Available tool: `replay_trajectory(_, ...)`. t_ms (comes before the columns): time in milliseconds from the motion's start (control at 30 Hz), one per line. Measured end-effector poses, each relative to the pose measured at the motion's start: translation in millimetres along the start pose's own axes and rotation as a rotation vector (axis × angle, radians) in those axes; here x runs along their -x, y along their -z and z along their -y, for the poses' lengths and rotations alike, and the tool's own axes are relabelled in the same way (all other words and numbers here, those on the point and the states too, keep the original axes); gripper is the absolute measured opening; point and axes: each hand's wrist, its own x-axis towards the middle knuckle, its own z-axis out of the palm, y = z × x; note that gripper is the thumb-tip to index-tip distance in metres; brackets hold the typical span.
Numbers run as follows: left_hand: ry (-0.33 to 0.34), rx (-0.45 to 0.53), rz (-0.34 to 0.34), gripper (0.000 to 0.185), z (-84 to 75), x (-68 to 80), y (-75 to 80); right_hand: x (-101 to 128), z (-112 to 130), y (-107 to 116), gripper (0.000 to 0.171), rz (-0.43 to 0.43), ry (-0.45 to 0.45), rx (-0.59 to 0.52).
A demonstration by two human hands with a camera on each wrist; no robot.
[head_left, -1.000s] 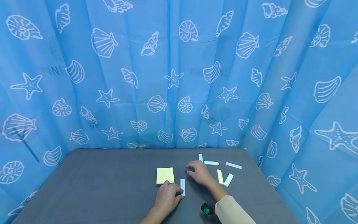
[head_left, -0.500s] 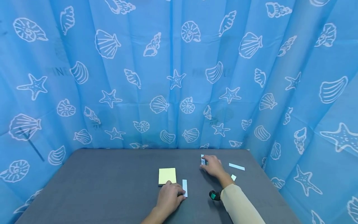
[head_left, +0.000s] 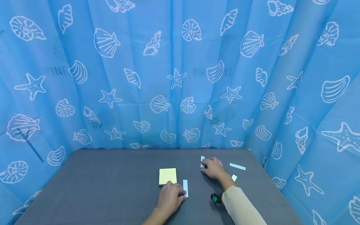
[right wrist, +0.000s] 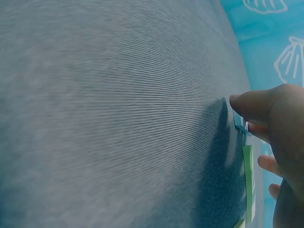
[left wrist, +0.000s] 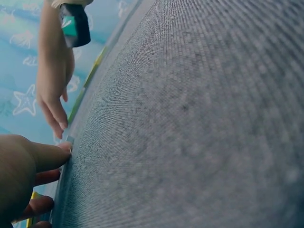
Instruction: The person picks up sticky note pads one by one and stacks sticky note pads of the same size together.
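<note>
My left hand (head_left: pixel 170 198) rests on the table by a yellow sticky note pad (head_left: pixel 167 176), fingers near its front edge. Its thumb and forefinger pinch the near end of a light-blue sticky note strip (head_left: pixel 185 185); the left wrist view shows the thumb against that strip's end. Farther back, my right hand (head_left: pixel 214 168) holds another light-blue strip (head_left: pixel 202 158) between thumb and fingers. In the right wrist view this blue strip (right wrist: pixel 239 122) lies partly behind the thumb, and a green strip (right wrist: pixel 249 183) lies below it near the other fingers.
Another light-blue strip (head_left: pixel 237 166) lies at the back right. A pale green strip (head_left: pixel 234 177) is mostly covered by the right forearm. A black wrist device with a green patch (head_left: pixel 216 198) hangs under the right wrist. A blue shell-print curtain (head_left: pixel 174 125) borders the grey table (head_left: pixel 112 184).
My right hand has moved right, over the back strips, and grasped the light-blue one, which has since shifted slightly left. The left hand stays in place beside the yellow pad.
</note>
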Motion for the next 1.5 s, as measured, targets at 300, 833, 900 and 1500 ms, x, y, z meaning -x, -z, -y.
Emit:
replay_trajectory(300, 0.009, -0.002, 0.019, 0.014, 0.5, 0.0, 2.8, 17, 6, -6, 0.038, -0.027, 0.109, -0.013)
replay_trajectory(833, 0.044, 0.010, 0.059, 0.013, -0.1, -0.6, 3.7, 31, 1, -17, 0.020, -0.222, 0.331, 0.036)
replay_trajectory(900, 0.040, 0.009, 0.048, 0.013, -0.1, -0.4, 3.6, 32, 1, -17, 0.019, -0.227, 0.347, 0.021)
replay_trajectory(1500, 0.044, 0.024, 0.066, 0.013, -0.4, -0.2, 2.0, 24, 3, -11, 0.019, -0.179, 0.221, -0.049)
